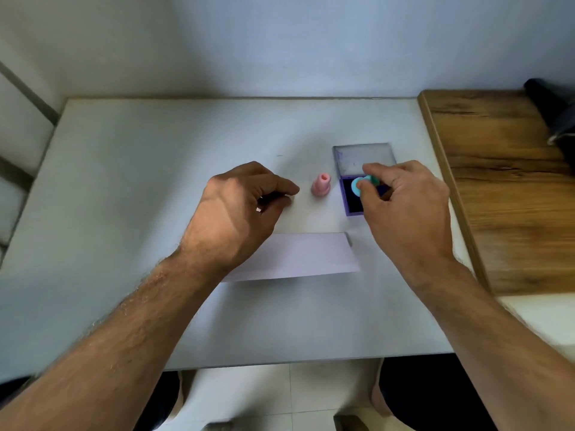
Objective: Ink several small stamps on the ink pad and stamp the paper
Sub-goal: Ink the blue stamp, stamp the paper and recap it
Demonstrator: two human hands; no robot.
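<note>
My right hand (404, 200) pinches a small teal stamp (362, 184), tilted on its side above the open purple ink pad (351, 200). The pad's clear lid (362, 158) lies flat behind it. A pink stamp (321, 185) stands upright on the white table, left of the pad. My left hand (245, 200) hovers left of the pink stamp with its fingers curled; something small and dark shows under the fingertips, but what it is stays unclear. A pale strip of paper (305, 256) lies on the table in front of both hands, partly covered by my left wrist.
The white table (124, 213) stands against a white wall. A wooden surface (510, 188) adjoins it on the right, with a dark object (553, 110) at its far end. My knees and a tiled floor show below the table's front edge.
</note>
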